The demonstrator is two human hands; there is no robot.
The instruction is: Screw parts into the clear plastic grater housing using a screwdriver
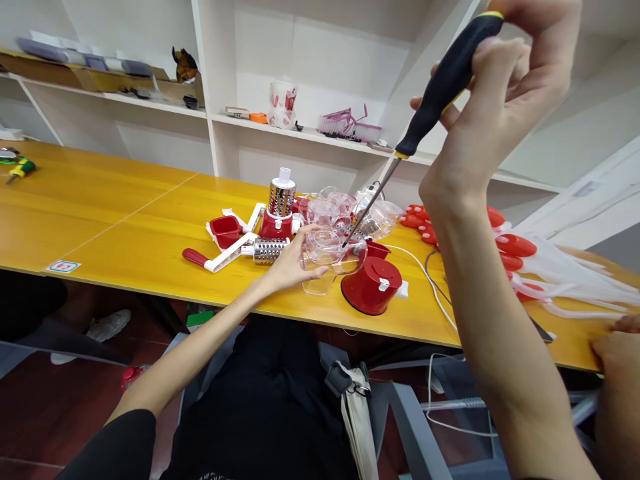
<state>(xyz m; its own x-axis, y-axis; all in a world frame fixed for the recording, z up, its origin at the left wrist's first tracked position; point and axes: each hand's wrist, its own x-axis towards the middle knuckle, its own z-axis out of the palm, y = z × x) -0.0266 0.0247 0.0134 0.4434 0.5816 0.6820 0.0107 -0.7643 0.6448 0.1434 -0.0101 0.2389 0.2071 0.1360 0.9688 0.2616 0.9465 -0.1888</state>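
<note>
1. Right hand [505,87]: closed round the screwdriver [447,77] handle; shaft slants down and left from my grip.
2. Left hand [290,261]: fingers clasping the clear housing [330,257], directly beneath the tip.
3. Step, I judge: working a screw inside; next calls for a seated tip and a braced housing.
4. Screw hidden behind clear plastic; right hand cut off at top.

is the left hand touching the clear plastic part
Touching. The head view shows the left hand with fingers curled against the clear plastic part.

Right hand [500,87] fingers [545,27] cut by top edge
</note>
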